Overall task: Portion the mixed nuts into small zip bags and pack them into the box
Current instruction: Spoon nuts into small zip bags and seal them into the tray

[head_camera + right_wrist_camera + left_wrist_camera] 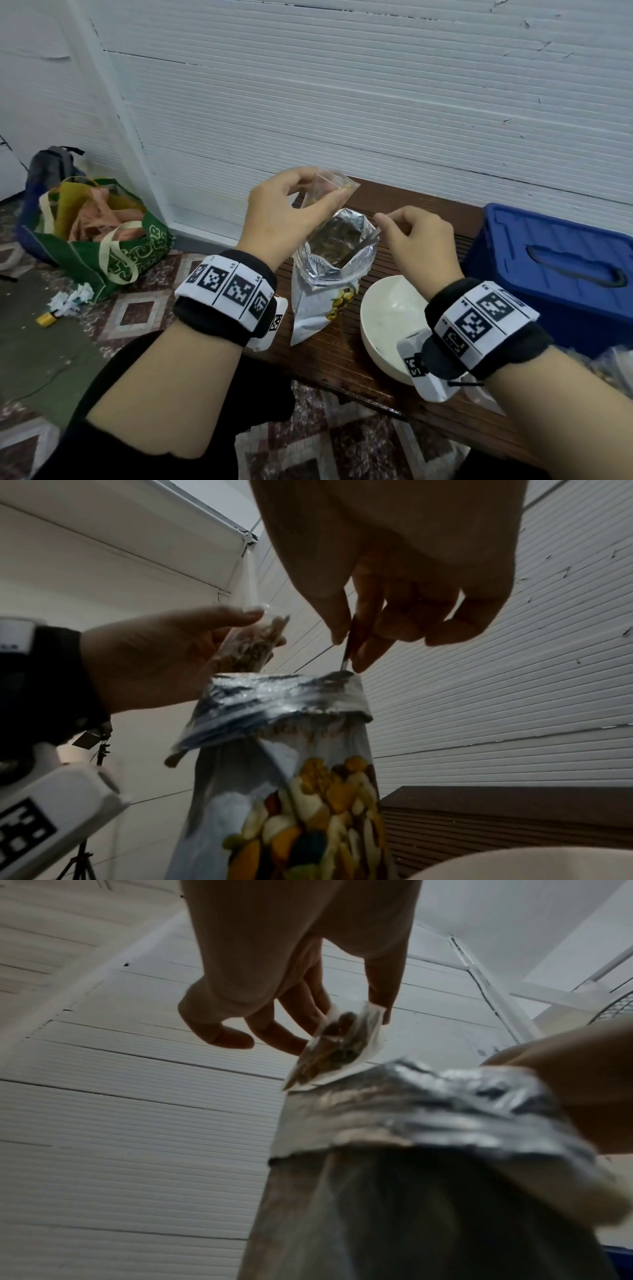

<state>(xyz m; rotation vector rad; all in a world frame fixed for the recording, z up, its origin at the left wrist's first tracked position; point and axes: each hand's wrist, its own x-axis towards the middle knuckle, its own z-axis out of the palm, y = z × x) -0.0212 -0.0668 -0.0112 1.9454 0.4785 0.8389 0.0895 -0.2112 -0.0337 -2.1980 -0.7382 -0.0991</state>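
Observation:
My left hand (291, 204) pinches a small clear zip bag (335, 192) with some nuts in it, tilted just above the mouth of the foil mixed-nut bag (329, 274). The left wrist view shows the zip bag (337, 1045) between the fingertips (380, 999). The foil bag stands upright on the wooden bench (342, 359), its top rolled down. My right hand (416, 236) grips the handle of a metal spoon (364, 244) that slants down into the foil bag; its bowl is hidden inside. In the right wrist view the spoon handle (346, 656) passes between thumb and finger above the foil rim (291, 696).
A white bowl (387, 308) sits on the bench right of the foil bag, under my right wrist. A blue lidded plastic box (561, 270) stands at the right. Clear bags (613, 366) lie at the right edge. A green tote (102, 246) and a backpack (51, 168) are on the floor, left.

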